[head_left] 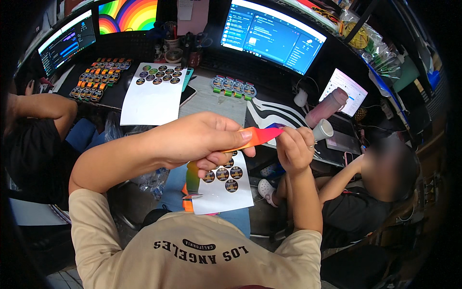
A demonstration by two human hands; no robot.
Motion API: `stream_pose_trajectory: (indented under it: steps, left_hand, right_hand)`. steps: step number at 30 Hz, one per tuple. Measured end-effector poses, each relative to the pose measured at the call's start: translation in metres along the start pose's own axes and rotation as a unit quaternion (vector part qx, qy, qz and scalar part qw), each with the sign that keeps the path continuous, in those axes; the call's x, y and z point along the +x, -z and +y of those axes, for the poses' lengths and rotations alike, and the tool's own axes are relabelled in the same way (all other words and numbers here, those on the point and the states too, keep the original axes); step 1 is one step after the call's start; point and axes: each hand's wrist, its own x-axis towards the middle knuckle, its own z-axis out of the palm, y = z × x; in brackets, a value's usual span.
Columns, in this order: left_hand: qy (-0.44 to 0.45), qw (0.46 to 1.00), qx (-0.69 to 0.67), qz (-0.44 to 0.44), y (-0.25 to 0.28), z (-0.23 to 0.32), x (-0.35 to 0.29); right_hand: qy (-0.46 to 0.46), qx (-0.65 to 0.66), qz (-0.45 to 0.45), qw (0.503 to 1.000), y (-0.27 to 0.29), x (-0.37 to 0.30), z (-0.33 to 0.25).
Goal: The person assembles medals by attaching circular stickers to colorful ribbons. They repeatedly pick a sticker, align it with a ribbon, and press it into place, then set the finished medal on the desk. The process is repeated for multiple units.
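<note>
A ribbon [265, 135] shading from orange to pink is stretched between my two hands in front of my chest. My left hand [216, 137] is closed on its orange part, thumb on top. At the pink end, my right hand [294, 148] pinches with bent fingers; a little blue-purple shows beside them. Below my left hand hangs a yellow-green band [192, 179], perhaps more of the same ribbon. On my lap lies a white sheet [224, 202] with round black stickers, and orange pieces show at its left edge.
On the desk are another sticker sheet [149, 103], medals with green ribbons [233, 87], and rows of medals [91, 79] at left. A pinkish bottle [327, 107] and a cup [322, 130] stand at right. People sit at left and right. Monitors [274, 36] line the back.
</note>
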Motion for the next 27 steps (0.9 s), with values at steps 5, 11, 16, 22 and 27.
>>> stream_pose_trajectory:
  steps: [5, 11, 16, 22, 27]
  left_hand:
    - [-0.003, 1.0, -0.005, 0.007, 0.001, -0.001, 0.002]
    - [-0.009, 1.0, -0.006, 0.022, 0.003, -0.006, 0.006]
    - [0.002, 0.999, 0.001, 0.04, 0.001, -0.008, 0.005]
    - [0.017, 0.998, -0.007, 0.062, 0.001, -0.01, 0.006]
    - [0.024, 0.998, -0.015, 0.063, 0.009, -0.014, 0.006]
  right_hand:
    - [-0.013, -0.011, 0.001, 1.0, -0.004, 0.0, -0.004]
    - [-0.054, -0.055, -0.037, 0.996, -0.007, -0.012, -0.01]
    - [-0.124, -0.01, -0.047, 0.991, -0.013, -0.019, -0.015]
    - [-0.197, 0.119, -0.043, 0.972, -0.018, -0.024, -0.025]
    - [-0.185, 0.124, -0.041, 0.974, -0.014, -0.027, -0.03]
